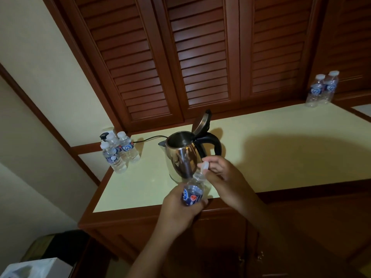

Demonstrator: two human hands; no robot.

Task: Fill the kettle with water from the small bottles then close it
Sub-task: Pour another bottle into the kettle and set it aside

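Spillage is the main worry from here. The small water bottle is already tipped, neck toward the kettle, yet it sits low, in front of the steel body and beneath the rim. The white cap looks just clear of the neck, though the two are so close that I cannot be sure it is fully off. If it is, a hard squeeze on the thin plastic, or more tilt before the neck is raised over the opening, would likely send water down the kettle's side onto the desk and toward the base, where the cord runs off to the left. The cap is small and could also slip and roll away.

The left hand grips the bottle round its blue label, fingers wrapped close about it. The right hand pinches the cap between thumb and fingertips, the other fingers loosely curled.

The kettle stands upright near the desk's front edge, its lid hinged up and open. How much water it holds is not visible. Three capped bottles wait at the left corner, with two more bottles well apart at the far right.
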